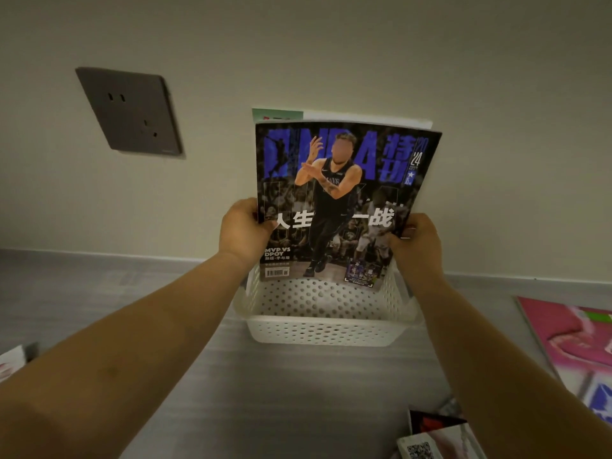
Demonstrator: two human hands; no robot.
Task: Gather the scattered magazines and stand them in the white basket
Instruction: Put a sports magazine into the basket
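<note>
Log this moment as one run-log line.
dark magazine | upright, lower edge inside white basket | left hand grips it | right hand grips it

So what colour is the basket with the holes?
The basket is white, clearest in the head view.

Perforated white basket [326, 326] (dotted)

Indoor room, probably a home; plain cream wall [331, 44] carrying grey power socket [129, 111]; grey wood-grain surface [298, 392] below.
</note>
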